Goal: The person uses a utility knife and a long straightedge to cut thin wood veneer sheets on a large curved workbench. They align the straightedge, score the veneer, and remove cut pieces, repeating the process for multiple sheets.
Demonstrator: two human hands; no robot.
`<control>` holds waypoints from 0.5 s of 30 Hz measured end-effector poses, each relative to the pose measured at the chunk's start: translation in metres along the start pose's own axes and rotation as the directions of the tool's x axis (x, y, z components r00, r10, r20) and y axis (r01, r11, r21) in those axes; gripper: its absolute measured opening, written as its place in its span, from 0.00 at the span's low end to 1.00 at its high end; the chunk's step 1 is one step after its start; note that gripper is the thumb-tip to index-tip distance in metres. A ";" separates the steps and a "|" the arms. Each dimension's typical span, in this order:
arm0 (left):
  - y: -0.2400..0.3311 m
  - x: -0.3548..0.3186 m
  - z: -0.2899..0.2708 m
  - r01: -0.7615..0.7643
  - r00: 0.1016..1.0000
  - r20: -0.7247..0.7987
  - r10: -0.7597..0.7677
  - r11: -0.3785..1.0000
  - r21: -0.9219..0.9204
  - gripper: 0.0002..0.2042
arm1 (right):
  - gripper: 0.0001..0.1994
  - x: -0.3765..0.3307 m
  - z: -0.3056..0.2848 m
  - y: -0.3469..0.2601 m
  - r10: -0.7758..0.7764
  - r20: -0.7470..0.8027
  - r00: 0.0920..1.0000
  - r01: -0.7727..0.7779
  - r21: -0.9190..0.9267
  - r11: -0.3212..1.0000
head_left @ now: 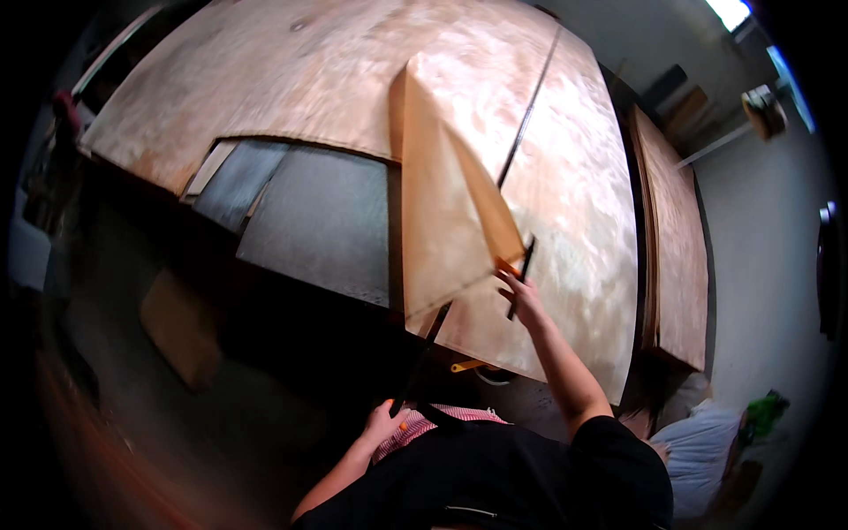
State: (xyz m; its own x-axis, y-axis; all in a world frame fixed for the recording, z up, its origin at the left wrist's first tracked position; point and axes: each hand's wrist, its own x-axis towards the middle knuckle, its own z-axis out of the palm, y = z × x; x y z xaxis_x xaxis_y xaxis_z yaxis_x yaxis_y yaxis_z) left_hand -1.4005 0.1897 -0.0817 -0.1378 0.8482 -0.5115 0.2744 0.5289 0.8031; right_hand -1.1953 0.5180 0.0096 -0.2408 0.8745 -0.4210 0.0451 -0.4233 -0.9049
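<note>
Lengthwise, the tan sheet (pixel 444 208) points forward-left from right fingers (pixel 506 267) pinching its edge; left fingers (pixel 387 411) clasp a dark strip (pixel 430 343).

Tan sheet (pixel 442 203), thin, bent into a peaked fold over pale wood (pixel 579 265), 1 corner lifted, short stick (pixel 529 253), dark, tilted beside that corner, long stick (pixel 426 337), dark, slanting up to the sheet's lower edge

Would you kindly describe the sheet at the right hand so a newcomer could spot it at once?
Find the big pale wooden surface filling the middle. Right of the dark grey panels, the right hand holds up a thin tan veneer-like sheet by a corner. It alone curls upward; the neighbouring panels lie flat.
</note>
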 end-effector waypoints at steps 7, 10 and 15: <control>0.016 -0.007 0.088 0.040 0.986 -0.135 -0.100 0.919 -0.391 0.10 | 0.12 -0.080 -0.231 0.106 0.172 -0.339 0.925 0.022 0.498 0.867; 0.056 -0.008 0.128 0.054 0.976 -0.166 -0.138 0.901 -0.431 0.08 | 0.11 -0.103 -0.291 0.137 0.222 -0.304 0.926 0.005 0.601 0.800; 0.110 0.018 0.163 0.096 0.973 -0.154 -0.171 0.910 -0.403 0.07 | 0.10 -0.138 -0.329 0.160 0.281 -0.256 0.925 -0.072 0.608 0.790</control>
State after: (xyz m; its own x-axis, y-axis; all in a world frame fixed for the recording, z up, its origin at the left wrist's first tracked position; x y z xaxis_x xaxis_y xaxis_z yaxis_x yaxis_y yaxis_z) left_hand -1.2178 0.2583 -0.0525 -0.3276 0.7397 -0.5878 -0.1467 0.5748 0.8051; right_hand -0.8354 0.4077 -0.0977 0.0381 0.7507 -0.6596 -0.5371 -0.5412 -0.6470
